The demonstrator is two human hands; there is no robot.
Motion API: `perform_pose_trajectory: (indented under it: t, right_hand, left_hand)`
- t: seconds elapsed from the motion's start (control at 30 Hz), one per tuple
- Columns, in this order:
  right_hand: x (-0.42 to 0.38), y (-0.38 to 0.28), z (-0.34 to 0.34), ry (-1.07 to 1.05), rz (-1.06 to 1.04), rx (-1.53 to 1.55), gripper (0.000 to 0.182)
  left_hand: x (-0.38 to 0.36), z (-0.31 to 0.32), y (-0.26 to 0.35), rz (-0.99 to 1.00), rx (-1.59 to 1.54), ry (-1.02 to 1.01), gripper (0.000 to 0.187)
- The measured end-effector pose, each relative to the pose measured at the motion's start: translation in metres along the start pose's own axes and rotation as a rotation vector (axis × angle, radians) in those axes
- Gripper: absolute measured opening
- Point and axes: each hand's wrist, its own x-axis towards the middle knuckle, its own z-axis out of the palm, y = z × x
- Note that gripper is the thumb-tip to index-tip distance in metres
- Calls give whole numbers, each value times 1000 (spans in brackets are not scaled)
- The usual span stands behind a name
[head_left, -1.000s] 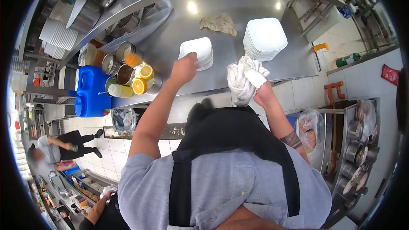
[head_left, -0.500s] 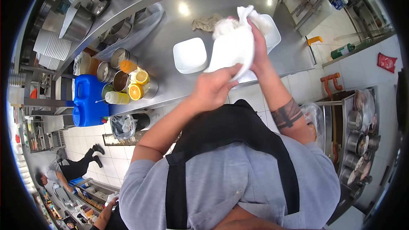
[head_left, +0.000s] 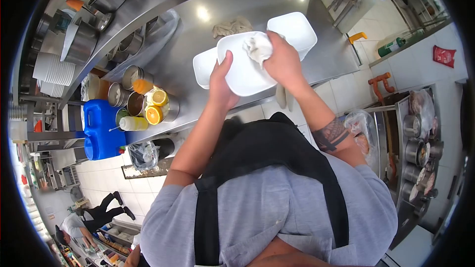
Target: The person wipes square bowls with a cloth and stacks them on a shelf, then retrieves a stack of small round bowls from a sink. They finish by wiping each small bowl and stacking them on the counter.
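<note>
L hand (head_left: 222,81) is clamping the L rim of 1 glossy white rounded-square dish (head_left: 240,71), thumb lying over the edge. R hand (head_left: 284,62) is gripping 1 crumpled white fabric cloth (head_left: 257,49) and pressing it vs. the dish's inner face, toward the upper R. Hands are standing apart, w/ dish btwn them, above the front of the grey stainless-steel table (head_left: 190,37). Dish is partly overlapping the low stack of white rounded-square dishes (head_left: 202,66) at L; can't tell if touching. A 2nd stack of white rounded-square dishes (head_left: 295,27) is standing beyond R hand; a rumpled tan cloth (head_left: 231,25) is lying behind the dish. Far L: 2 cut orange citrus halves (head_left: 154,114) are sitting nr. a yellow plastic squeeze bottle (head_left: 134,123) & a blue plastic jug (head_left: 103,131).
</note>
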Motion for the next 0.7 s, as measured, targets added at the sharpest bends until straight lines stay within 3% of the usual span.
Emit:
perform_pose_trajectory:
  t: [0.03, 0.07, 0.1, 0.17, 0.2, 0.27, 0.3, 0.37, 0.4, 0.43, 0.5, 0.57, 0.63, 0.7]
  right_hand:
    - [0, -8, 5, 97, -89, -304, 72]
    - [-2, -6, 15, 106, -195, -290, 80]
    - [-3, 3, 24, 126, -418, -272, 76]
    - [-14, -22, 31, -147, -298, 230, 68]
    - [-17, -21, 27, -143, -286, 228, 68]
    - [-15, -17, 15, -554, -64, 440, 58]
    - [-16, -16, 5, -549, -55, 442, 58]
    - [-16, -12, -24, -561, -513, -152, 59]
    - [-14, -8, -34, -411, -566, -385, 62]
    - [-11, -7, -33, -409, -558, -388, 62]
    - [-5, -9, -25, -174, -454, -405, 64]
    - [-19, -12, -14, -94, -555, -390, 59]
    - [-38, -27, -25, -431, -132, 333, 40]
    - [-47, 5, -59, -498, -50, 543, 32]
  left_hand:
    - [8, -3, -3, -160, -60, 52, 63]
    - [13, -2, -7, -124, -39, 68, 62]
    - [18, -2, -8, -131, -38, 62, 62]
    - [29, -6, -11, -88, -25, 82, 55]
    - [33, -25, -14, -146, -64, 125, 51]
    - [35, -33, 2, -171, -16, 109, 55]
    - [28, -20, 15, -208, -16, 87, 58]
    - [28, -15, 17, -196, -48, 23, 60]
    - [27, -14, 16, -181, -80, -41, 62]
    - [27, -11, 10, -189, -82, -46, 62]
    - [32, -1, -7, -227, -105, 26, 64]
    - [40, 1, -10, -229, -70, -3, 63]
    - [44, -1, -4, -348, -56, -20, 64]
    - [54, 0, -21, -354, -37, -3, 66]
